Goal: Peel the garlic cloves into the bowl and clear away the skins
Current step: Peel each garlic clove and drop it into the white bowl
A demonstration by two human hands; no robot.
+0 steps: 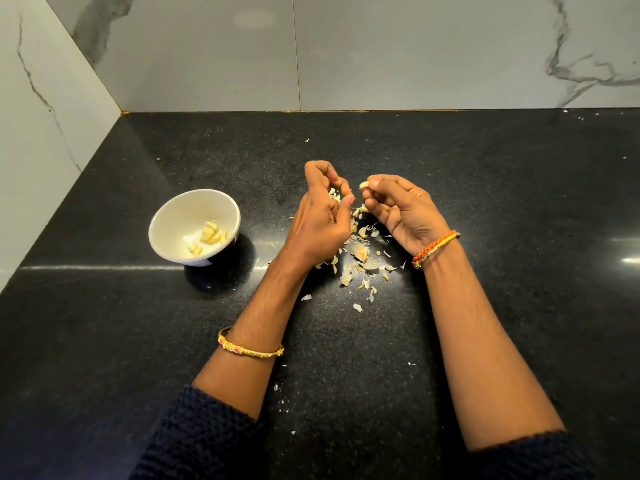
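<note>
1. Bowl (194, 226), white inside, stood at the left of the black bench (104, 323), with a small heap of peeled cloves (209, 236) lying in its bottom. It sat well apart from both hands, so each finished clove would need a short carry leftward.
2. Left hand (320, 216) hovered over the middle of the bench, its fingers (341, 187) curled around what looked like pale scraps of skin or further cloves; which of the two could not be told.
3. Skins (362, 252) lay scattered on the bench beneath and between the hands, with stray flakes spread toward the near edge.
4. Right hand (403, 213) pinched a garlic clove (363, 185) between thumb and fingertips, the clove's pale end showing just beside the left hand.
5. Judging the step as stripping this clove, it would go best by holding it low over the existing pile, so loose skin falls there, and checking it is bare before dropping it in the bowl.
6. Most of the held clove was hidden by the fingers, so how much skin remained could not be made out. Dark sleeves (204, 441) were cut off by the bottom edge.
</note>
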